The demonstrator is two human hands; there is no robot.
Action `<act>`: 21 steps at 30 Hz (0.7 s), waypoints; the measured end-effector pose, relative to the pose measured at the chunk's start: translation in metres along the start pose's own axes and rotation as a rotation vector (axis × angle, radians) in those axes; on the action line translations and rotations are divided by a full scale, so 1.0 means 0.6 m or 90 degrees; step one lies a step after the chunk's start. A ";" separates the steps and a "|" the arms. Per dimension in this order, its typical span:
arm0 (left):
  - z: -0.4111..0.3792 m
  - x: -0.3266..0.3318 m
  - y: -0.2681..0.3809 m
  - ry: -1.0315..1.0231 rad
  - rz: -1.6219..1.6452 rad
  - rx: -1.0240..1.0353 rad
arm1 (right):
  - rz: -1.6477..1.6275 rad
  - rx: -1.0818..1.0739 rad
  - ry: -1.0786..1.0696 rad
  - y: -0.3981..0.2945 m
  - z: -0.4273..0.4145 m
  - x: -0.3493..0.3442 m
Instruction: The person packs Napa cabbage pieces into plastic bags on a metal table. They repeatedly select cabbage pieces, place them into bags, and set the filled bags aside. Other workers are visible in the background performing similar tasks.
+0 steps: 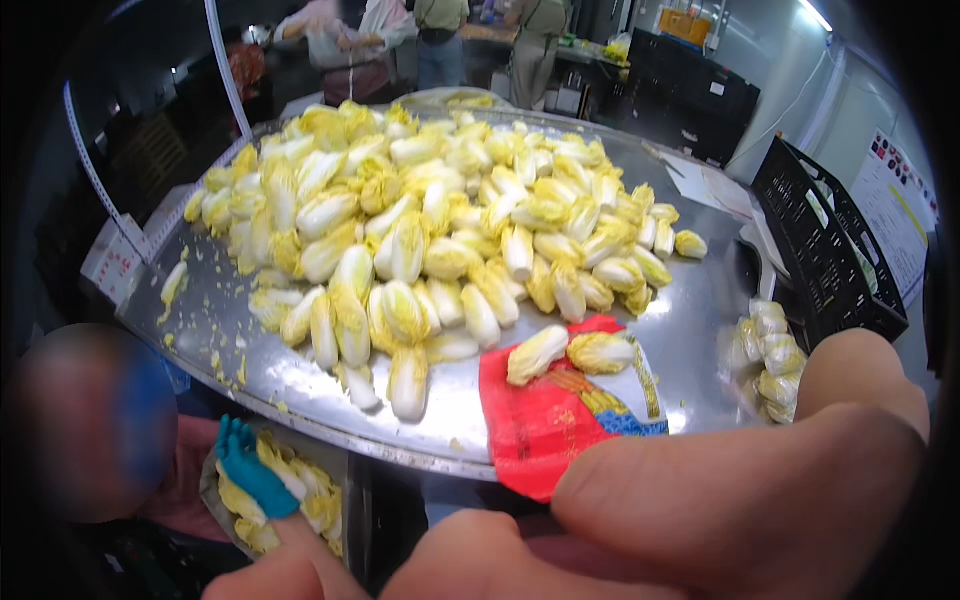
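A teal-gloved hand, which appears to be my left hand (259, 476), lies over loose napa cabbage leaves (319, 491) in a bin below the table edge. Its fingers are extended, and its bare forearm runs toward the bottom of the picture. Very close to the lens, a large, blurred bare hand, apparently my right hand (720, 495), covers the lower right with bent fingers. Whether it grips anything is hidden. Beyond it, a red printed bag (529, 427) hangs partly over the table edge. Two trimmed napa cabbages (536, 356) rest on it.
A big heap of napa cabbages (420, 247) covers much of the steel table (697, 330). At right are plastic-wrapped cabbages (780, 364) and a black plastic crate (825, 232). A co-worker with a pink sleeve (199, 465) is close at left. Several people stand behind the table.
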State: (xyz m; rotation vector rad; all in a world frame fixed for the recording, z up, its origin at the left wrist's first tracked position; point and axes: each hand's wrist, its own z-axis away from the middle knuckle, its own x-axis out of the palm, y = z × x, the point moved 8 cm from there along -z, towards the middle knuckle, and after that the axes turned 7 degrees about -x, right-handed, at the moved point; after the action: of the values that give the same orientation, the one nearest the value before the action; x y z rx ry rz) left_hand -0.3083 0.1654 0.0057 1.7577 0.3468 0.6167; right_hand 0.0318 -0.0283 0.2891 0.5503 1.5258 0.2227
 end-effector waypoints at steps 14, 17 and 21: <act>0.219 0.352 0.168 -0.412 0.047 0.049 | 0.008 0.106 -0.043 -0.028 0.142 -0.017; 0.218 0.351 0.188 -0.404 -0.002 0.076 | -0.004 0.123 -0.021 -0.031 0.168 -0.028; 0.256 0.385 0.260 -0.490 -0.007 0.183 | -0.031 0.172 -0.046 -0.057 0.177 -0.047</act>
State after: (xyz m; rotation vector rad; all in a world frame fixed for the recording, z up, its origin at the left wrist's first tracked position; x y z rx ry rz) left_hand -0.0453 0.1225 0.1793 2.1166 -0.0996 -0.1546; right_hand 0.1273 -0.0921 0.2928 0.7261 1.5069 -0.0425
